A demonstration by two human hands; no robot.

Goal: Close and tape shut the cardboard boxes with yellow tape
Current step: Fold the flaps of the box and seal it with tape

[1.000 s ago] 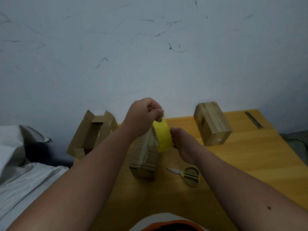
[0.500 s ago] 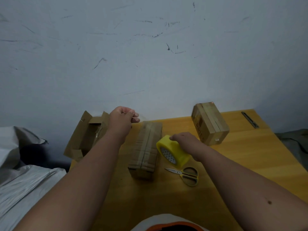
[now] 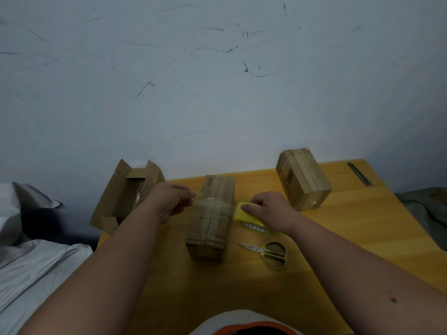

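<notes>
My left hand (image 3: 173,201) pinches the free end of a translucent tape strip (image 3: 212,206) at the left side of the middle cardboard box (image 3: 212,218). My right hand (image 3: 268,209) grips the yellow tape roll (image 3: 251,217) just beside the box's right side. The strip spans the box top crosswise, over the centre seam.

Risks, as I judge them: the strip may wrinkle or stick to itself if tension drops between my hands. It may land skewed if the roll drifts toward me or toward the wall. The light box may slide on the wooden table (image 3: 338,238) if I pull sideways, since neither hand pins it. The pinched end may cling to my fingertips when I press it down.

Orientation: the middle box stands near the table's centre, its long axis running from me toward the wall (image 3: 217,93), its near end facing me. The seam follows that axis; the strip crosses it at roughly a right angle.

An open cardboard box (image 3: 125,197) sits at the table's left edge, flaps up. A closed box (image 3: 304,180) lies well to the right, angled. Yellow-handled scissors (image 3: 268,255) lie near the middle box's right front corner, blades pointing left.
</notes>
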